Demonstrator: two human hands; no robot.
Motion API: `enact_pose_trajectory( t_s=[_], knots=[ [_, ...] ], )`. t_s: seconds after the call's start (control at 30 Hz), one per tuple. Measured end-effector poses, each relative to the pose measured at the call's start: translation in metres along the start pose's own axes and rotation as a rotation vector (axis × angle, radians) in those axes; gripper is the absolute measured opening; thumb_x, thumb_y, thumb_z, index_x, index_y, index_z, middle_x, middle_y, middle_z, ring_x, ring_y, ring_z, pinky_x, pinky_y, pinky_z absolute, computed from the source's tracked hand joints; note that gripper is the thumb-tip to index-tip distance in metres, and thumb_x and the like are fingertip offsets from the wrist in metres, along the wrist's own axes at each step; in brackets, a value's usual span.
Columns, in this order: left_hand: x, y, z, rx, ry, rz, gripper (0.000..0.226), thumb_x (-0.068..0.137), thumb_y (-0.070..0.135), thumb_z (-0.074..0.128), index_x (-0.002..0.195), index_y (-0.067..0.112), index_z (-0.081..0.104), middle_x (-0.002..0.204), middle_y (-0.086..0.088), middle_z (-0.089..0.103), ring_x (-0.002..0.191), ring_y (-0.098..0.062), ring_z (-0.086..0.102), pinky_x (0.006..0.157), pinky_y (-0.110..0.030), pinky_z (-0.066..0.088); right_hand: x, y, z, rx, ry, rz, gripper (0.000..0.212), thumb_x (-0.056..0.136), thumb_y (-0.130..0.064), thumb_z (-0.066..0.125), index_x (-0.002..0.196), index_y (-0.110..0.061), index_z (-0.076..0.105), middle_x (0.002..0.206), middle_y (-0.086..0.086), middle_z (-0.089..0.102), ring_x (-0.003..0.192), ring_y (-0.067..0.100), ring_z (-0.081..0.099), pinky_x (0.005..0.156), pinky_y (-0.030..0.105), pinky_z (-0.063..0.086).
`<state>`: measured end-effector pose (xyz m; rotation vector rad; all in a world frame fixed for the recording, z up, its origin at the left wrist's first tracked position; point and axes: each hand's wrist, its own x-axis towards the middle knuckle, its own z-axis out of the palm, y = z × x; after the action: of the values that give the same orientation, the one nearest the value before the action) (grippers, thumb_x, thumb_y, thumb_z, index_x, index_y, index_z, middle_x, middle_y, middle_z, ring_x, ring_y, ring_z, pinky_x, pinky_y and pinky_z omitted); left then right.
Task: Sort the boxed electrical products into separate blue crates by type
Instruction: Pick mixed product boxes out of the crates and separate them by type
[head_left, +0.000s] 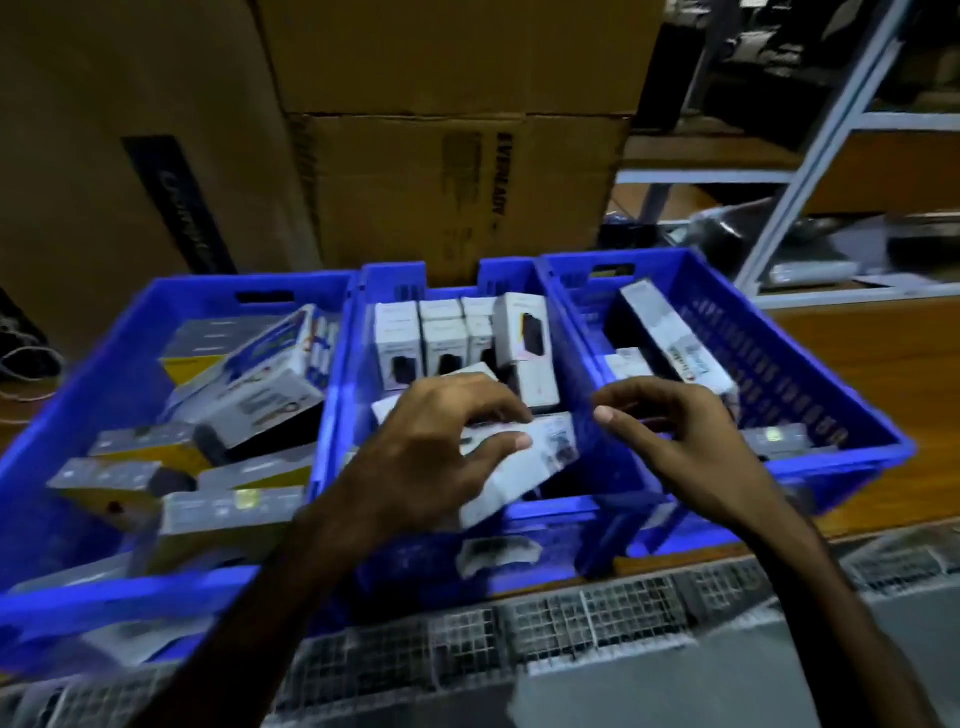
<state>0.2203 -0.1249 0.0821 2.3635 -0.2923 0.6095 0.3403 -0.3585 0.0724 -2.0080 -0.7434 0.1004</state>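
Three blue crates stand side by side. The left crate (78, 395) holds several grey and yellow boxes and a larger white box (265, 379). The middle crate (395, 273) holds upright white boxes (397, 343) in rows at its back. My left hand (441, 447) grips a white box (524, 467) over the front of the middle crate. My right hand (675, 441) hovers beside it over the wall between the middle and right crates, fingers loosely curled and holding nothing. The right crate (810, 384) holds a long black-and-white box (670, 338) and a few small boxes.
Large cardboard cartons (441, 182) stand right behind the crates. A grey metal shelving rack (810, 156) rises at the right. The crates sit on a wooden surface (893, 353). A wire mesh edge (571, 623) runs along the front, below my arms.
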Motion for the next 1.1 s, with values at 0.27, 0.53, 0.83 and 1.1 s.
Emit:
enact_pose_trajectory(
  t_s=[0.27, 0.53, 0.83, 1.1],
  knots=[
    [0.081, 0.032, 0.108, 0.083, -0.161, -0.023, 0.024, 0.089, 0.038, 0.07, 0.103, 0.019, 0.074, 0.098, 0.007, 0.073, 0.091, -0.013, 0.066, 0.083, -0.033, 0.054, -0.009, 0.1, -0.1, -0.032, 0.058, 0.096, 0.007, 0.094, -0.024, 0.072, 0.097, -0.02, 0.078, 0.086, -0.001, 0.078, 0.08, 0.014, 0.073, 0.065, 0.02, 0.055],
    [0.156, 0.014, 0.167, 0.213, -0.222, -0.148, 0.016, 0.089, 0.024, 0.077, 0.104, 0.017, 0.076, 0.104, 0.001, 0.077, 0.099, -0.015, 0.069, 0.089, -0.038, 0.055, 0.049, 0.167, -0.124, -0.189, -0.056, 0.132, 0.007, 0.093, -0.027, 0.074, 0.089, -0.02, 0.075, 0.08, -0.007, 0.077, 0.071, 0.0, 0.07, 0.07, 0.029, 0.056],
    [0.216, -0.052, 0.222, 0.698, -0.437, -0.298, 0.053, 0.083, 0.033, 0.07, 0.133, 0.022, 0.059, 0.126, -0.012, 0.069, 0.117, -0.033, 0.064, 0.104, -0.05, 0.036, 0.141, 0.204, -0.051, -0.525, -0.422, 0.293, 0.058, 0.088, -0.033, 0.076, 0.134, -0.005, 0.056, 0.14, 0.025, 0.057, 0.127, 0.038, 0.056, 0.098, 0.038, 0.046],
    [0.239, -0.072, 0.248, 0.918, -0.697, -0.305, 0.075, 0.079, 0.051, 0.071, 0.146, 0.027, 0.044, 0.131, -0.01, 0.063, 0.123, -0.031, 0.058, 0.113, -0.057, 0.024, 0.166, 0.228, -0.036, -0.711, -0.334, 0.417, 0.069, 0.092, -0.026, 0.065, 0.151, -0.012, 0.031, 0.15, 0.03, 0.031, 0.137, 0.05, 0.038, 0.114, 0.054, 0.036]
  ],
)
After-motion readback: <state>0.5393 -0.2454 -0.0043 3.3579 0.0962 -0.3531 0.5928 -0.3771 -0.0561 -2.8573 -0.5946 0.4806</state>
